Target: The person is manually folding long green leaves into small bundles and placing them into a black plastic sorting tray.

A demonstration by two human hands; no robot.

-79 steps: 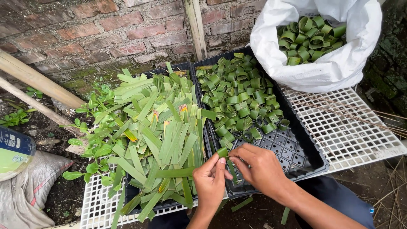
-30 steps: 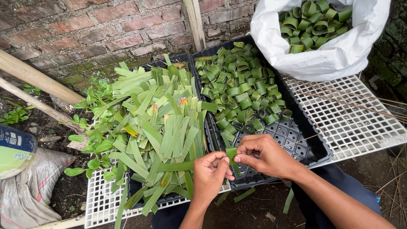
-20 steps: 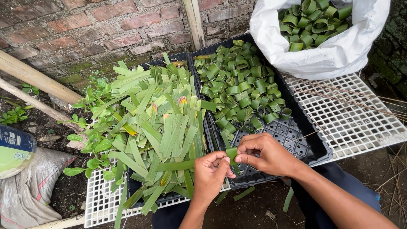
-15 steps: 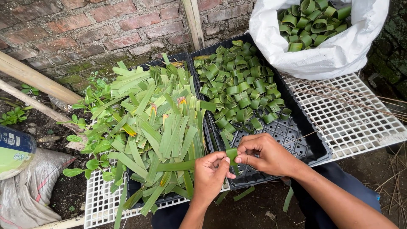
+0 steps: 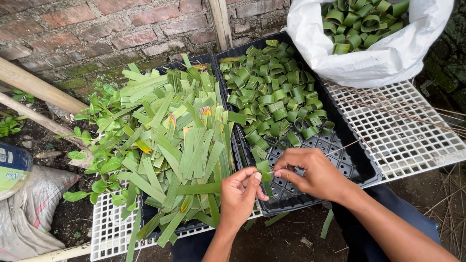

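Left hand [image 5: 241, 192] and right hand [image 5: 310, 171] both pinch flat green leaf strip [image 5: 264, 170], thin stick [image 5: 340, 147] at right fingertips. Glossy leaf rings [image 5: 274, 99] fill black gridded tray [image 5: 357, 160]; flat cut strips [image 5: 179, 140] heaped alongside.

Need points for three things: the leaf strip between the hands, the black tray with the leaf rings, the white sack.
leaf strip [image 5: 264, 170], head view, on its flat green face between both thumbs.
black tray [image 5: 357, 167], head view, on its bare gridded floor near the right rim.
white sack [image 5: 388, 58], head view, on its outer front wall.
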